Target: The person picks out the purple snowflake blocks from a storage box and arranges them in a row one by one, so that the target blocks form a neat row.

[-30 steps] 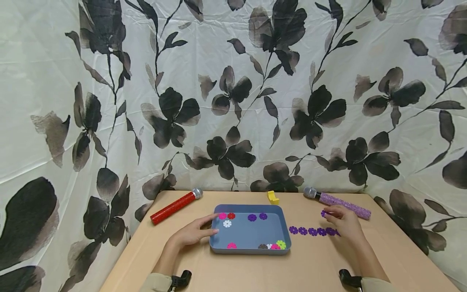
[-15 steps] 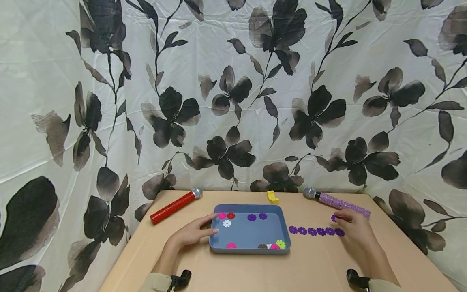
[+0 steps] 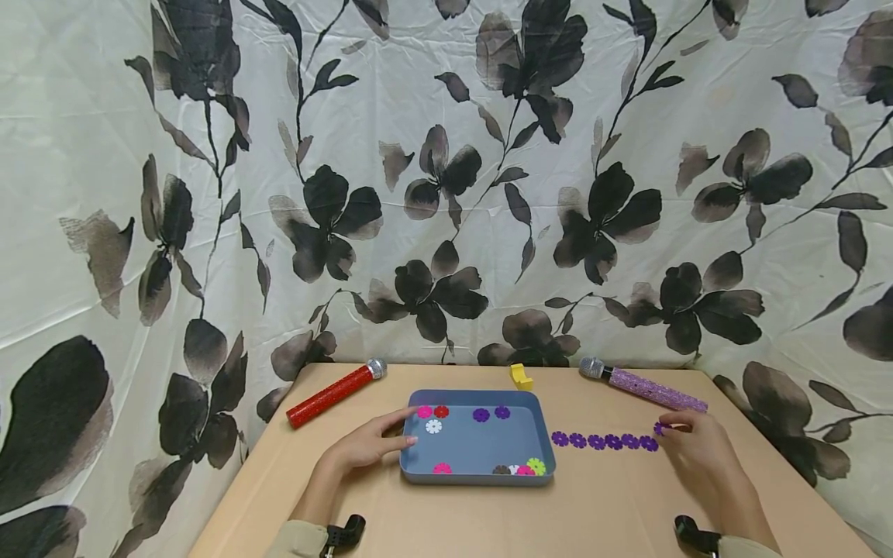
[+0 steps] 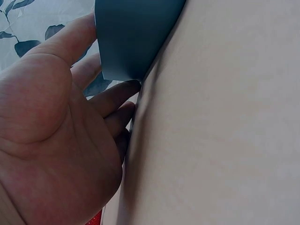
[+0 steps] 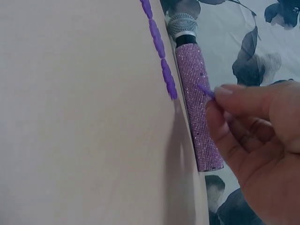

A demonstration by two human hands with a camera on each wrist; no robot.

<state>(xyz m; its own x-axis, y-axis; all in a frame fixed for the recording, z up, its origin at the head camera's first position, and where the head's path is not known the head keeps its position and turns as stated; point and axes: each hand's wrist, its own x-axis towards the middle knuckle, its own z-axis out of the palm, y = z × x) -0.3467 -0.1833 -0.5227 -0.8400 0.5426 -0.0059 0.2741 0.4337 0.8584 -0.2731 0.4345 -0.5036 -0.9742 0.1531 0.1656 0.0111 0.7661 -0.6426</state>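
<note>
My right hand point(image 3: 701, 449) pinches a purple flower-shaped disc point(image 3: 659, 428) between thumb and fingertips. It is held above the table, seen edge-on in the right wrist view point(image 5: 205, 90). Just left of that hand lies a row of several purple flower-shaped discs point(image 3: 596, 442), end to end. My left hand point(image 3: 368, 443) holds the left end of a blue-grey tray point(image 3: 481, 480). Its thumb and index finger reach the rim, and the other fingers lie along the outside near the bottom corner. Two purple discs point(image 3: 491, 414) lie inside the tray's back half.
Pink, red and white discs point(image 3: 433, 419) lie at the tray's back left; a mixed cluster point(image 3: 519, 468) sits at its front right. Behind stand a red microphone point(image 3: 335, 394), a yellow piece point(image 3: 520, 377) and a purple glittery microphone point(image 3: 652, 389). A floral cloth point(image 3: 446, 232) hangs behind the table.
The right hand has moved to the right and slightly lower with the purple disc, uncovering the right end of the row. The left hand and tray stay in place.
</note>
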